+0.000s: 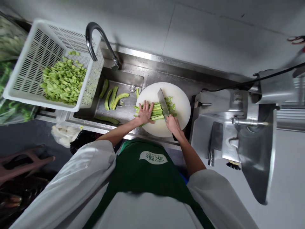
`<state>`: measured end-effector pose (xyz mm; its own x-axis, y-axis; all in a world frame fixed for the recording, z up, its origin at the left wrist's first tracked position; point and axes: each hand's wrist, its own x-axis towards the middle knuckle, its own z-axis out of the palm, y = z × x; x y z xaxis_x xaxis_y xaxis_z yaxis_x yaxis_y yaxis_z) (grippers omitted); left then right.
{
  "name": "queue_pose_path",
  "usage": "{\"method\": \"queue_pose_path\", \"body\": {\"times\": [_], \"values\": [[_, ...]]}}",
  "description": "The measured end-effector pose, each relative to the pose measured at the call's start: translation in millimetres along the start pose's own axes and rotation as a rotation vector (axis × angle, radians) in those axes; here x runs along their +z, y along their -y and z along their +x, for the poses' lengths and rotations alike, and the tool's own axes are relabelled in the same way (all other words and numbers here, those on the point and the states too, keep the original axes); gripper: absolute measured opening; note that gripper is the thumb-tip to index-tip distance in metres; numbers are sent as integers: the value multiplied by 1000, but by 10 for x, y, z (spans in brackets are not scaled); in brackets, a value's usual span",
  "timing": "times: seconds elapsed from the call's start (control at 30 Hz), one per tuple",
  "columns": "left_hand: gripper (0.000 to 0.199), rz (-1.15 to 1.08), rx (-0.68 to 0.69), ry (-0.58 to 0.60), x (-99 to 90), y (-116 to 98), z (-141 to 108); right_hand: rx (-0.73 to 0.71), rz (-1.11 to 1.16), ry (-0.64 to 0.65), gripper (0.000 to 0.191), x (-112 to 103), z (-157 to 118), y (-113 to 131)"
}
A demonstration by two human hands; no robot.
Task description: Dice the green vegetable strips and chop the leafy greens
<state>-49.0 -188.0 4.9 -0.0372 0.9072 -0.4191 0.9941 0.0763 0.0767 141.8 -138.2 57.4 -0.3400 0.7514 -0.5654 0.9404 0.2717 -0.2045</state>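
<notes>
Long pale-green vegetable strips [156, 112] lie side by side on my round white cutting board [183, 103], at the right of the sink. My left hand [145, 113] rests over their left ends, fingers spread. My right hand [173, 124] grasps a broad steel cleaver [163, 101], its blade across the strips; how deep it sits, I can't quite tell. Small cut green pieces [170, 101] lie right of the blade. Leftward, curved green gourds [118, 99] lie in the rectangular steel sink [100, 108], and a white slotted plastic basket [21, 74] holds chopped green chunks [65, 81].
</notes>
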Motion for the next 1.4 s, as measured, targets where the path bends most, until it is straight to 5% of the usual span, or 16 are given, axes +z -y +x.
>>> {"method": "queue_pose_path", "body": {"times": [0.17,0.43,0.57,0.8,1.07,1.23,1.4], "values": [[132,-34,-20,6,39,95,-81,-8,-39,40,33,18,-291,69],[133,-74,-19,10,73,90,-112,2,-25,30,36,230,33,253],[142,-82,-73,16,100,162,-155,6,-38,-7,36,115,-131,204],[137,-111,-49,7,161,225,-155,17,-15,67,33,304,-152,435],[142,-116,-101,-26,191,295,-244,19,-22,-11,35,240,-300,512],[130,-128,-72,-55,237,310,-304,43,5,61,33,499,-165,656],[104,-143,-40,-88,260,243,-279,-3,5,49,35,520,-85,420]]}}
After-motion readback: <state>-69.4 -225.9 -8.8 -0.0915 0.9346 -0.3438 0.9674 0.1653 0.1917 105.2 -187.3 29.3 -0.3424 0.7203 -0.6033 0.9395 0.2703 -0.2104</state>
